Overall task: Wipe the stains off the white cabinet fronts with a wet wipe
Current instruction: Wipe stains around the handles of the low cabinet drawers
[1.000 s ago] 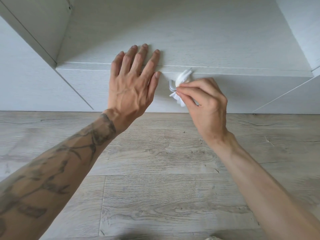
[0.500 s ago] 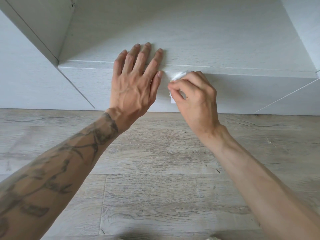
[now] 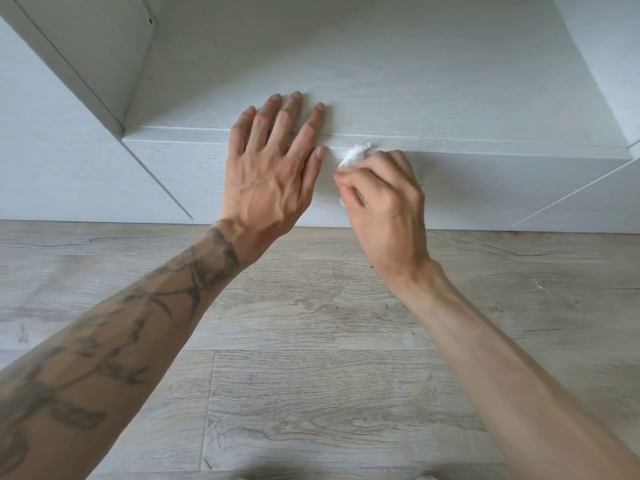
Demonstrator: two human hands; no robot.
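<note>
A white cabinet front (image 3: 485, 188) with a faint wood grain fills the upper half of the head view. My left hand (image 3: 273, 168) lies flat on it with straight fingers that reach over its top edge. Just to the right, my right hand (image 3: 384, 206) pinches a crumpled white wet wipe (image 3: 355, 155) and holds it against the front just below that edge. Most of the wipe is hidden behind my fingers. I cannot make out any stains.
A white ledge (image 3: 415, 81) runs above the front. More white panels stand at the left (image 3: 62, 161) and far right (image 3: 588, 209). Grey wood-look floor (image 3: 311, 375) spreads below the cabinet under both forearms.
My right hand has slid the wipe leftwards along the front toward my left hand, and a small metal handle seen earlier is now hidden. My left hand has stayed in place.
</note>
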